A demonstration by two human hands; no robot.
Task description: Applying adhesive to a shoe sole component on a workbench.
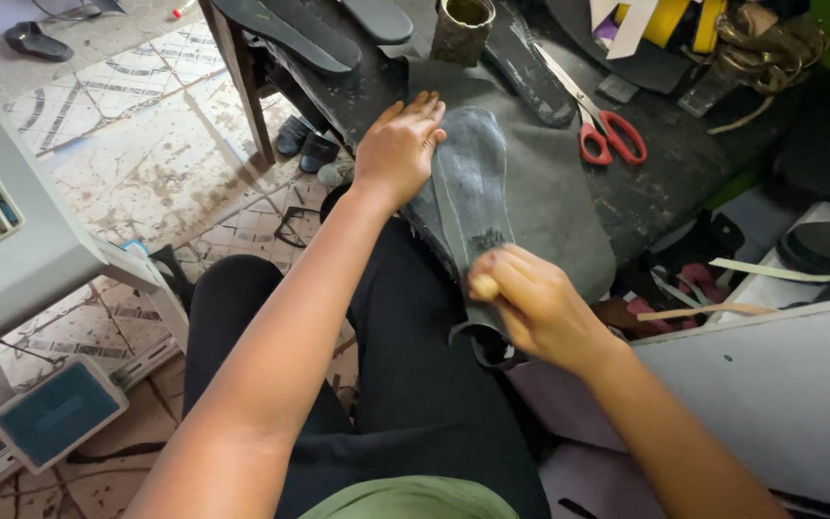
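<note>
My left hand (401,146) lies flat and open, palm down, on the upper left edge of a dark grey shoe sole (468,187) at the centre of the frame, fingers stretched toward its toe. My right hand (530,303) is closed in a fist around a small tool with a pale rounded handle end (483,286); I cannot see its working tip, but it meets the heel end of the sole, where the material looks roughened. The sole rests on a dark sheet (549,192) draped over the black surface (684,154) and my lap. Toward the upper right lie red-handled scissors (612,135), and a grimy cylindrical pot (461,29) stands at the top centre. More black soles (290,34) lie at the upper left. A tiled floor (146,125) fills the left.
</note>
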